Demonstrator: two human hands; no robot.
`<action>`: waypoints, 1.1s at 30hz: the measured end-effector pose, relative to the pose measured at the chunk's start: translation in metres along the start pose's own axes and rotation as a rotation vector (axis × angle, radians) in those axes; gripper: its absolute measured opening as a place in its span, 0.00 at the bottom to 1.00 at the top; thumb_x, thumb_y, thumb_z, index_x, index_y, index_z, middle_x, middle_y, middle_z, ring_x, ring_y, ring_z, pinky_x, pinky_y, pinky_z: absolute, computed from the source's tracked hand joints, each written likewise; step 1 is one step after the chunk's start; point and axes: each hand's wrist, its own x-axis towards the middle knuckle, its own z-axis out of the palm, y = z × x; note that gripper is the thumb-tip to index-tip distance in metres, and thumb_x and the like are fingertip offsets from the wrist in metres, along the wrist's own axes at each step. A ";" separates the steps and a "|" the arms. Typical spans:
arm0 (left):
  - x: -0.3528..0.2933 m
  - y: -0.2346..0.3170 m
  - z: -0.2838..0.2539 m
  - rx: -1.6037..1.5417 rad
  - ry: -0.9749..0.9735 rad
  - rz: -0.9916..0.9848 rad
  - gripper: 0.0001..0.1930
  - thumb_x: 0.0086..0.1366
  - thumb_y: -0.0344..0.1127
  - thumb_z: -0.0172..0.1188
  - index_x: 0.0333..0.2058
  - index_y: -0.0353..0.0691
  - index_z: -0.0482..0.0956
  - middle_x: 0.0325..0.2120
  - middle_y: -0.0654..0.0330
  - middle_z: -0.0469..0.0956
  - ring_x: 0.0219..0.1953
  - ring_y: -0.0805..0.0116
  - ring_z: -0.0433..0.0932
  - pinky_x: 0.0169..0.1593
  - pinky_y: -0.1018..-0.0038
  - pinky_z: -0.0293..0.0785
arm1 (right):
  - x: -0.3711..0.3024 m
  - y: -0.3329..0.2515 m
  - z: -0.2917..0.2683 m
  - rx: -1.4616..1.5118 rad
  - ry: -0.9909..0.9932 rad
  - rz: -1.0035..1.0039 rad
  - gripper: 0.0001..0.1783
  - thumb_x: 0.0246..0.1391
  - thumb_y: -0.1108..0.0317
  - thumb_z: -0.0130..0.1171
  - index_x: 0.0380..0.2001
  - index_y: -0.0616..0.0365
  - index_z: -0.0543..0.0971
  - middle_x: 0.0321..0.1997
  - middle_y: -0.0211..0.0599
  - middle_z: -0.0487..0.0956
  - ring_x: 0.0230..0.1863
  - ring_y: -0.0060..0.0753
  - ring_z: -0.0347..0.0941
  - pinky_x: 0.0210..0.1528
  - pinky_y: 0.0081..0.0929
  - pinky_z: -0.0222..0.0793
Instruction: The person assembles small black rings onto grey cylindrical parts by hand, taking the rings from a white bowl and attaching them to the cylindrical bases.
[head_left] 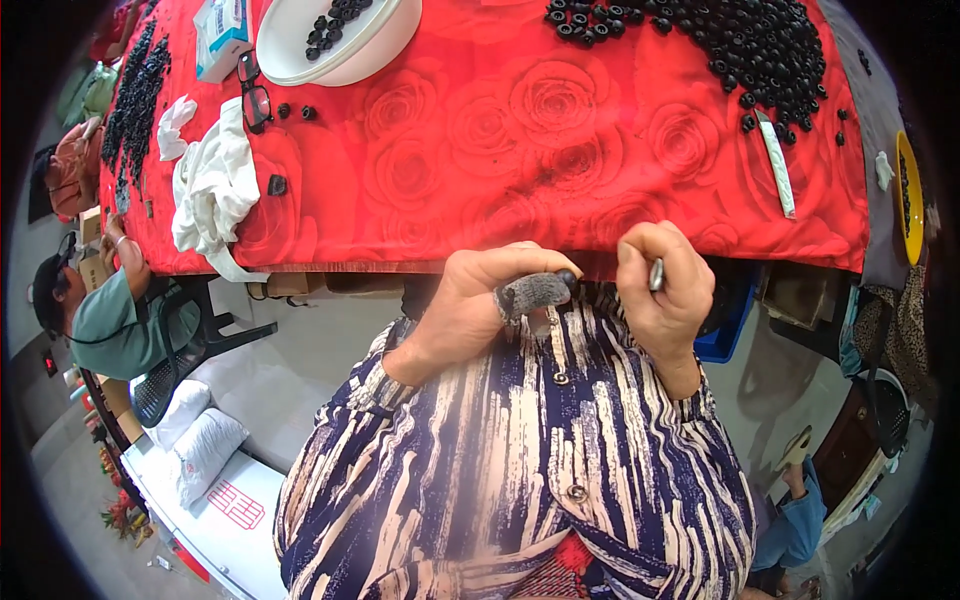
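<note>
At the table's near edge, in front of my striped shirt, my left hand (465,300) pinches a small round black piece (568,278) between thumb and forefinger. A grey knitted finger cover (540,291) wraps that forefinger. To its right, my right hand (668,290) is closed around a slim tool with a shiny metal end (656,275); most of the tool is hidden in the fist, so its kind does not show. The two hands are apart, and the tool does not touch the black piece.
On the red rose-patterned tablecloth (480,130) lie a heap of black round pieces (765,50), a white-handled cutter (777,168), glasses (257,105) and a white cloth (213,190). A white bowl (390,45) holds more pieces. Another person (120,310) sits at the left.
</note>
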 end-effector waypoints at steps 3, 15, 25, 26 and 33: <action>-0.001 -0.003 0.001 -0.038 0.010 -0.007 0.10 0.61 0.26 0.56 0.42 0.32 0.78 0.33 0.64 0.77 0.29 0.82 0.73 0.31 0.85 0.70 | -0.002 -0.002 -0.002 0.064 -0.008 -0.077 0.11 0.38 0.86 0.56 0.30 0.65 0.75 0.18 0.35 0.69 0.16 0.31 0.64 0.19 0.24 0.58; 0.000 -0.015 -0.005 -0.257 0.030 -0.046 0.12 0.61 0.30 0.58 0.44 0.32 0.77 0.29 0.58 0.79 0.27 0.75 0.76 0.30 0.80 0.74 | -0.007 0.002 0.014 -0.028 -0.049 -0.483 0.26 0.27 0.76 0.64 0.38 0.66 0.78 0.20 0.29 0.70 0.16 0.25 0.62 0.18 0.24 0.53; 0.007 -0.012 -0.001 -0.217 0.042 0.002 0.12 0.61 0.31 0.58 0.42 0.31 0.77 0.30 0.59 0.78 0.29 0.75 0.75 0.33 0.80 0.73 | -0.012 0.002 0.011 -0.026 -0.054 -0.489 0.21 0.30 0.78 0.65 0.36 0.65 0.77 0.21 0.31 0.71 0.17 0.27 0.63 0.19 0.26 0.56; 0.008 -0.012 -0.001 -0.218 0.042 0.001 0.12 0.61 0.31 0.58 0.42 0.31 0.77 0.30 0.59 0.78 0.29 0.75 0.75 0.33 0.80 0.73 | -0.011 0.001 0.009 -0.027 -0.055 -0.488 0.21 0.30 0.78 0.65 0.36 0.65 0.77 0.21 0.31 0.71 0.17 0.27 0.63 0.19 0.26 0.56; 0.008 -0.014 -0.003 -0.232 -0.008 0.037 0.13 0.62 0.30 0.58 0.45 0.33 0.77 0.31 0.62 0.78 0.31 0.80 0.74 0.34 0.85 0.71 | -0.004 -0.001 0.009 -0.025 -0.045 -0.368 0.26 0.33 0.80 0.62 0.43 0.67 0.76 0.22 0.32 0.71 0.17 0.30 0.64 0.20 0.27 0.58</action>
